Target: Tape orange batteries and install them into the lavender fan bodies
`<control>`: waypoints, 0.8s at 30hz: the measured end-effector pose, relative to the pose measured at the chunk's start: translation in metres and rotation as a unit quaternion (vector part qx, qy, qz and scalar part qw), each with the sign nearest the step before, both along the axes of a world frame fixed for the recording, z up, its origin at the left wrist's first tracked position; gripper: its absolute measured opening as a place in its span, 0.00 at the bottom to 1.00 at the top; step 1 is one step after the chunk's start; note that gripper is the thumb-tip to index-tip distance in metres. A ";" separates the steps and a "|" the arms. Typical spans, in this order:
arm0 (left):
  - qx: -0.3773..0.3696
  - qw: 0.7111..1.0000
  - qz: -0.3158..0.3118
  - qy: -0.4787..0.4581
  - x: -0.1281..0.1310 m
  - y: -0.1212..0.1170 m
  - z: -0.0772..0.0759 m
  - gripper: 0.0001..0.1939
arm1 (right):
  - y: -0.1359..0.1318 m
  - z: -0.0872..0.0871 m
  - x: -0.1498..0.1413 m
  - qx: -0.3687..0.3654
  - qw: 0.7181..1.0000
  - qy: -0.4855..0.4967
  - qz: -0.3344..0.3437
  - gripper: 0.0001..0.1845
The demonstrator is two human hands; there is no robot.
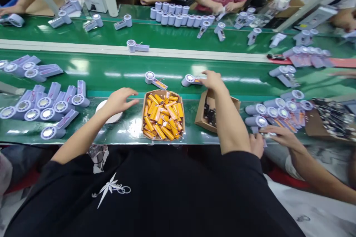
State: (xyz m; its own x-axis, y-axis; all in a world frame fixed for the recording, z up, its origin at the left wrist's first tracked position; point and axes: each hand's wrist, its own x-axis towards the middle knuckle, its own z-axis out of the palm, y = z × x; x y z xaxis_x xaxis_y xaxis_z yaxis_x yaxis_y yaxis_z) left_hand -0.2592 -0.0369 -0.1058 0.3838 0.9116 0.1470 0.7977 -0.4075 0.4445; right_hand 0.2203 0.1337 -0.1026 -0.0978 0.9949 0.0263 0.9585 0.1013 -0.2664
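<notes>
My left hand (pixel 122 100) hovers over a white round disc (pixel 114 119), its fingers apart and nothing in them. Ahead and to the right, my right hand (pixel 213 80) has its fingers closed at the handle end of a lilac handheld fan (pixel 189 79) on the green belt. That fan's handle lies open, with something orange inside. A second lilac fan (pixel 150 77) rests to its left, its handle also open. Between my arms stands a cardboard box (pixel 145 105) full of orange battery cells (pixel 167 118). My right forearm partly covers another box (pixel 200 113) of small black parts (pixel 208 114).
Many lilac fans (pixel 47 114) crowd the left side, and more (pixel 274 112) are grouped at the right. A co-worker's hands (pixel 274 135) hold a small part beside my right elbow. A white rail (pixel 172 50) divides the belts. Other people work across the line.
</notes>
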 end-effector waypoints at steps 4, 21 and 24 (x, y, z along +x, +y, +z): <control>-0.044 0.996 0.035 0.065 -0.105 -0.088 -0.038 0.30 | -0.084 0.022 -0.029 0.118 0.981 0.138 0.066 0.31; 0.221 0.961 0.140 -0.093 -0.050 -0.134 0.011 0.34 | -0.290 0.013 -0.251 -0.246 0.855 0.164 0.426 0.20; 0.200 0.953 0.175 -0.142 -0.056 -0.129 0.000 0.39 | -0.265 0.022 -0.217 -0.240 0.880 0.151 0.380 0.21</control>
